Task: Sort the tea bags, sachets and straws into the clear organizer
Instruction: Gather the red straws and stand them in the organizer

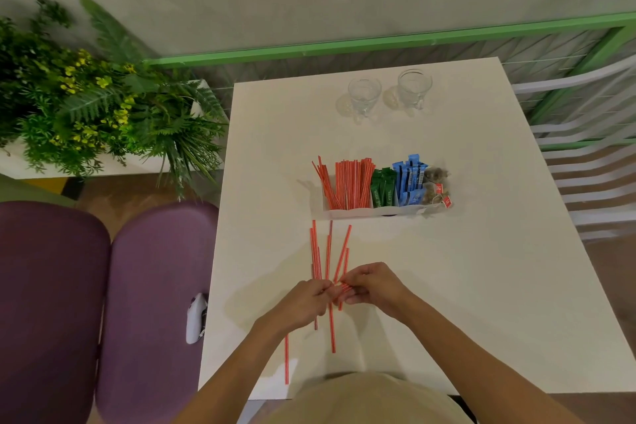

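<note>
Straws (314, 251), loose lot, fanned on table (464, 268) just before organizer (361, 212): my left hand (306, 299) and right hand (371, 286) both pinch them mid-length, so I square the ends into one bundle before lifting.

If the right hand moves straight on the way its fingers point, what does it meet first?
Probably the left hand: the right hand points sideways at it over the loose straws both hold, almost touching.

Clear glasses (364, 95), two, upper centre on white surface (481, 268); leafy plants (86, 107), upper left; purple chairs (151, 286), lower left; green rail (344, 45) behind.
</note>
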`<action>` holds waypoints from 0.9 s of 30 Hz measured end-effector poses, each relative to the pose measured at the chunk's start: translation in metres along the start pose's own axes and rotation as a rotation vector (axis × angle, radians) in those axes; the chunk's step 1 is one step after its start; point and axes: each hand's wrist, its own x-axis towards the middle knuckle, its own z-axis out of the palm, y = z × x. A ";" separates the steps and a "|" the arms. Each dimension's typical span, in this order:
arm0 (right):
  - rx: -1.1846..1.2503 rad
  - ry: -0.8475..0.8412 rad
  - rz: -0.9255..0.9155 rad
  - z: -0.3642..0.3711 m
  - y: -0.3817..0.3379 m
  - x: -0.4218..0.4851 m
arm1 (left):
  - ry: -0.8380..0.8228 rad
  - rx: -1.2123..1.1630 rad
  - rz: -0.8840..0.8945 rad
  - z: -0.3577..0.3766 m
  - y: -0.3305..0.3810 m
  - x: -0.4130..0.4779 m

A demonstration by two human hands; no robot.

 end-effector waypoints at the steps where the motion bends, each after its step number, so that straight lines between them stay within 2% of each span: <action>1: 0.007 0.011 0.002 0.001 0.000 0.000 | -0.007 0.024 0.005 0.000 0.000 0.000; 4: -0.004 0.032 0.014 0.006 -0.003 -0.002 | -0.045 0.117 0.038 0.000 -0.002 0.001; 9: -0.153 -0.031 -0.035 0.015 0.002 -0.006 | 0.026 0.201 0.041 -0.001 0.000 0.001; 14: -0.233 -0.021 -0.047 0.017 0.009 -0.010 | 0.020 0.398 0.066 0.002 0.006 0.001; 24: -0.207 -0.036 -0.022 0.014 0.004 -0.018 | 0.109 0.506 0.135 0.016 0.010 0.004; 27: -0.239 -0.033 -0.011 0.015 0.003 -0.018 | 0.085 0.495 0.117 0.016 0.013 0.004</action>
